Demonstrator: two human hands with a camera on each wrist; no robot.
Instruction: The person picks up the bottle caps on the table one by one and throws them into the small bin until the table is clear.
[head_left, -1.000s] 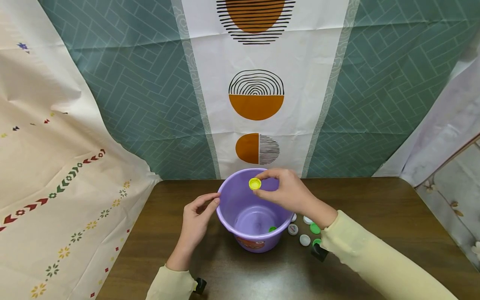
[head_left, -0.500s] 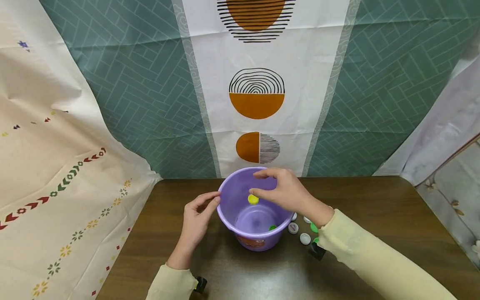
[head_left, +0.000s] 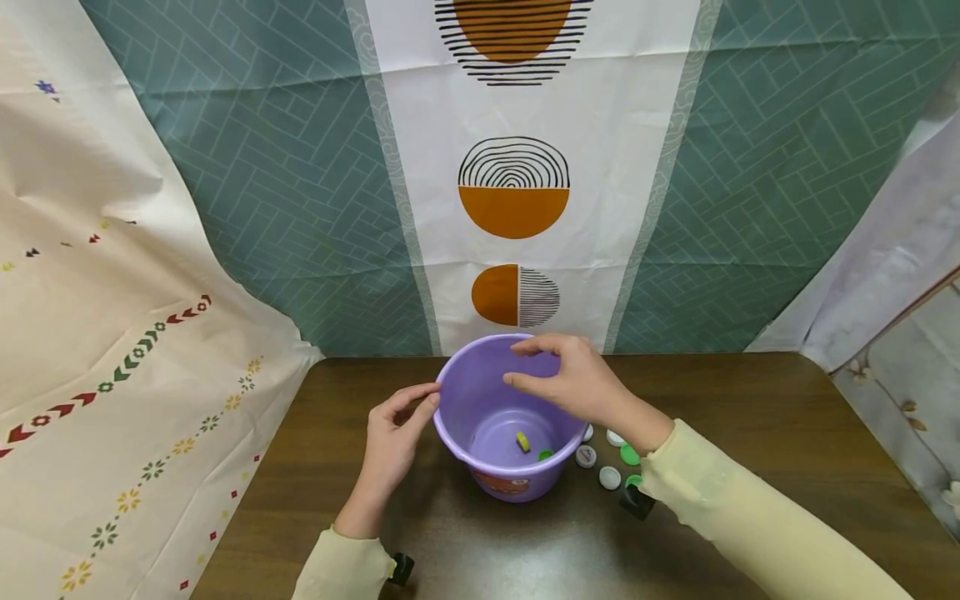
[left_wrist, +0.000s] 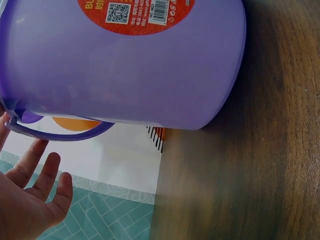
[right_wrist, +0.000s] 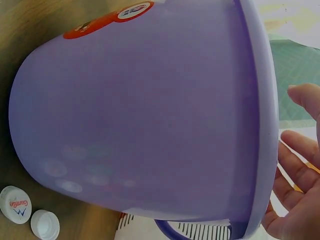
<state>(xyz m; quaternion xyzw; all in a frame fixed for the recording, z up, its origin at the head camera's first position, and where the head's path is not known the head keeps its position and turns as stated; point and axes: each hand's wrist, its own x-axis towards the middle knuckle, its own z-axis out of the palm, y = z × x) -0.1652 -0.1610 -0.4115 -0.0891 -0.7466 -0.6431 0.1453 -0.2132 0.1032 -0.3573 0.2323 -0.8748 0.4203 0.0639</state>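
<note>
Green and white patterned cloth (head_left: pixel 592 225) hangs behind the far edge of a dark wooden bench (head_left: pixel 517 558), and cream cloth (head_left: pixel 150 392) with small printed motifs hangs along its left edge. A purple bucket (head_left: pixel 474 400) stands upright near the middle of the far edge, a red label (left_wrist: pixel 137 12) on its side. Inside, at the bottom, the yellow cap (head_left: pixel 522 442) shows narrow and tilted just beside a green cap (head_left: pixel 545 455); whether it lies at rest I cannot tell. The left hand (head_left: pixel 393 429) pinches the bucket's rim on the side towards the bench's left edge, its other fingers off the rim. Above the bucket's mouth, the right hand (head_left: pixel 573 379) has thumb and fingers well apart, holding nothing. White caps (head_left: pixel 609 478) and loose green caps (head_left: pixel 629 455) lie on the bench between the bucket and the right edge, nearer the bucket.
</note>
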